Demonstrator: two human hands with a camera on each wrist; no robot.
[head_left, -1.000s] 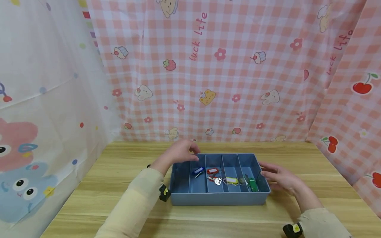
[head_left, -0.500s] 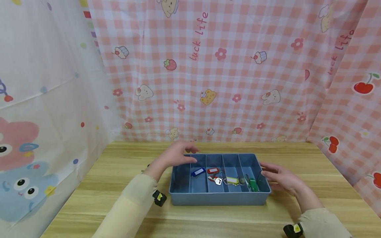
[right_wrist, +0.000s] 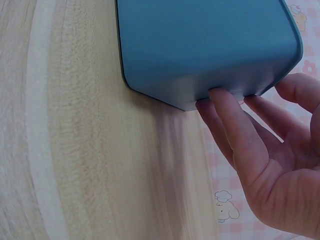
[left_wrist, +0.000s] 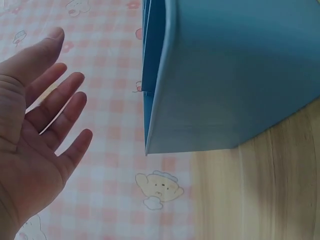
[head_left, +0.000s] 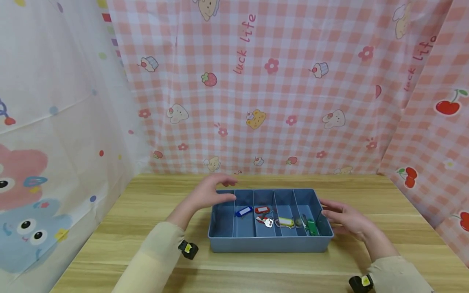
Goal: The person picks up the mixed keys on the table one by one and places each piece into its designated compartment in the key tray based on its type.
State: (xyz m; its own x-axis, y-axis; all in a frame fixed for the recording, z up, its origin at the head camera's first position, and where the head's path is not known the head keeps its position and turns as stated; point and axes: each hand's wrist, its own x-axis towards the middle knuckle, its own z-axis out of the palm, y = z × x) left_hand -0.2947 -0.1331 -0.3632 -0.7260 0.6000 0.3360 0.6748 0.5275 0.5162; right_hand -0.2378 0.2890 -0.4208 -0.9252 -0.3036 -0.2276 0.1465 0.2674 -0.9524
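A blue-grey divided box [head_left: 271, 245] stands on the table. Inside it lie a blue key tag [head_left: 244, 211], red key tags [head_left: 261, 210] with a silver key [head_left: 268, 222], a yellow key tag [head_left: 286, 222] and a green key tag [head_left: 312, 228]. Above the box's left end hovers my left hand [head_left: 209, 192], thumb and fingers spread, holding nothing; in the left wrist view that hand [left_wrist: 42, 125] is apart from the box wall. My right hand [head_left: 346, 217] touches the right end, and in the right wrist view its extended fingertips [right_wrist: 220, 95] rest against the end wall.
The wooden table [head_left: 146, 252] runs under the box and around it. Behind hangs a pink checked cloth [head_left: 271, 93], with a white printed cloth [head_left: 73, 122] on the left. A black wrist strap [head_left: 188, 249] sits on the left sleeve.
My left hand has drawn back leftward from over the blue key tag, its fingers spreading. The blue tag has turned to lie flatter in its compartment. The right hand stays in place.
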